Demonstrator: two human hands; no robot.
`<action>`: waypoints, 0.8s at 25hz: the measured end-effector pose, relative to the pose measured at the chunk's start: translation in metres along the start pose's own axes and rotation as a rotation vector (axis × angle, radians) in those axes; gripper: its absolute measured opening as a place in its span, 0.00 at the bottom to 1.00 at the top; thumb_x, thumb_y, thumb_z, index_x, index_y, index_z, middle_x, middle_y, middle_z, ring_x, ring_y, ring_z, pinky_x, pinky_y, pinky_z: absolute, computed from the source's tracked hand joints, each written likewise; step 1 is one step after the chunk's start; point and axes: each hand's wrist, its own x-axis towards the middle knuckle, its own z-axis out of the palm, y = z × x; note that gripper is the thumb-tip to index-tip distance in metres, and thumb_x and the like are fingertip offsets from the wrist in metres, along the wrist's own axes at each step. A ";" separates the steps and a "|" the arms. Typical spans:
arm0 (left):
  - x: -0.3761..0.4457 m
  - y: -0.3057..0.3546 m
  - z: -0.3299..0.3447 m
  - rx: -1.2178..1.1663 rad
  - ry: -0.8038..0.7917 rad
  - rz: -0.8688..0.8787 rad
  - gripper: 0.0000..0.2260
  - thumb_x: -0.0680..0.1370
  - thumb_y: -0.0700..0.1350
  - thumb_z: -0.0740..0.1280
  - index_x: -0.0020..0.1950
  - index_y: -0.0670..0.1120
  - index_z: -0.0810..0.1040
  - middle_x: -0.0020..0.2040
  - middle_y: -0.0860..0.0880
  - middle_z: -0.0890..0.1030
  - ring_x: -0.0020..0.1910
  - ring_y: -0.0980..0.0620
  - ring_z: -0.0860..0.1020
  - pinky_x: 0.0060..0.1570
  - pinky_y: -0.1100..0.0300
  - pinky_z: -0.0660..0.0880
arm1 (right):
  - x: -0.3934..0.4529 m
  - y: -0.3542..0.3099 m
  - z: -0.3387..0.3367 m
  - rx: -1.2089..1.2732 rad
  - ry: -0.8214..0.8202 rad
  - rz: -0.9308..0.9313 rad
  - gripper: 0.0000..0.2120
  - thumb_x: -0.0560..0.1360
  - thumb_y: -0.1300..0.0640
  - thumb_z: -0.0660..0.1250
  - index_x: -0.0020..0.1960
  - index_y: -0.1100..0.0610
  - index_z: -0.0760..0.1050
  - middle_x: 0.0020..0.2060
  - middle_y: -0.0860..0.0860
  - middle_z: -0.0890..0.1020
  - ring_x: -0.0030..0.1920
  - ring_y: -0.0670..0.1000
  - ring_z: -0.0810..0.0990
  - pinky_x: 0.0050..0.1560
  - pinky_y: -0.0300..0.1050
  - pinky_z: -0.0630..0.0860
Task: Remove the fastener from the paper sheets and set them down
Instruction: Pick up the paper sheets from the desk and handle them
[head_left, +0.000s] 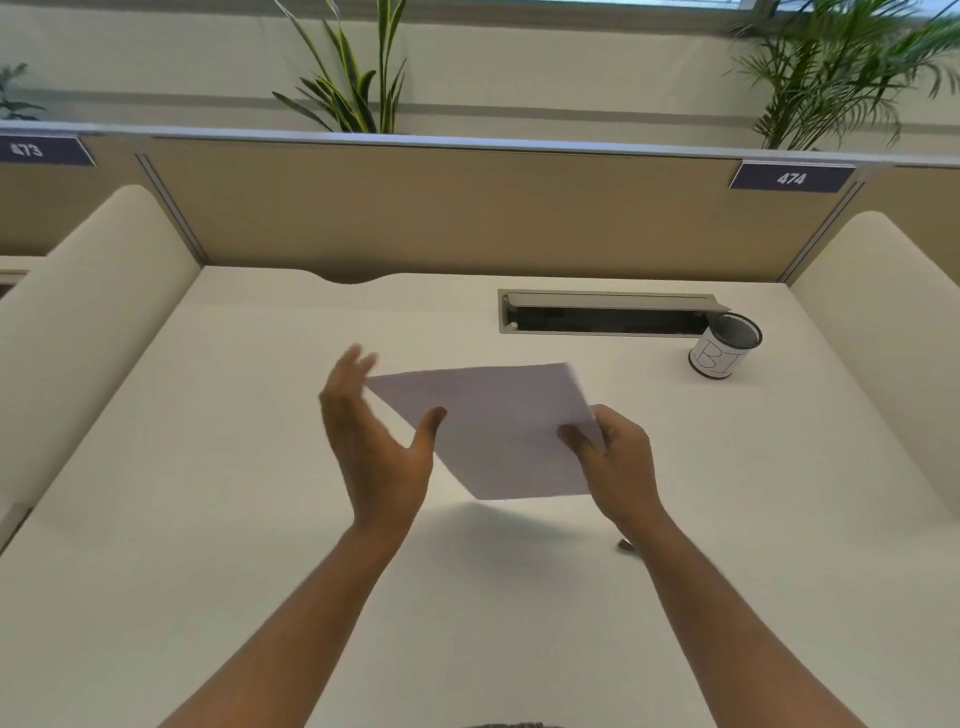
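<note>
From my head camera, my right hand (615, 457) pinches the paper sheets (493, 431) at their right edge, holding them above the desk (208, 519). My left hand (374, 447) is spread open beside their left edge. A small dark object (626, 545), too blurred to identify, lies on the desk by my right wrist.

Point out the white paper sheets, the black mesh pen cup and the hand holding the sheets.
white paper sheets (493, 431), head view, middle of the top sheet
black mesh pen cup (719, 353), head view, its white label
right hand (618, 462), head view, back of the hand

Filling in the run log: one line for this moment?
right hand: pinching paper sheets | left hand: open, beside sheets | sheets: above desk | small object: on desk
</note>
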 end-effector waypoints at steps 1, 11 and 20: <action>-0.005 -0.005 -0.001 -0.095 -0.024 -0.160 0.39 0.70 0.50 0.79 0.75 0.42 0.65 0.75 0.43 0.68 0.76 0.47 0.66 0.75 0.52 0.64 | -0.003 0.003 0.000 0.097 0.003 0.053 0.11 0.79 0.62 0.71 0.43 0.48 0.81 0.40 0.44 0.86 0.38 0.44 0.80 0.39 0.33 0.75; -0.024 0.010 0.014 -0.386 -0.218 -0.388 0.03 0.79 0.44 0.70 0.52 0.50 0.79 0.45 0.56 0.83 0.42 0.63 0.81 0.41 0.69 0.77 | -0.009 0.016 0.012 0.364 0.116 0.087 0.06 0.79 0.65 0.71 0.56 0.60 0.82 0.49 0.53 0.87 0.47 0.47 0.84 0.49 0.36 0.81; -0.069 -0.029 0.021 -0.267 -0.388 -0.560 0.04 0.80 0.41 0.68 0.55 0.46 0.79 0.46 0.56 0.82 0.47 0.54 0.81 0.42 0.64 0.74 | -0.032 0.064 0.037 -0.053 -0.040 0.269 0.06 0.79 0.66 0.66 0.49 0.58 0.79 0.42 0.49 0.84 0.46 0.55 0.82 0.42 0.37 0.73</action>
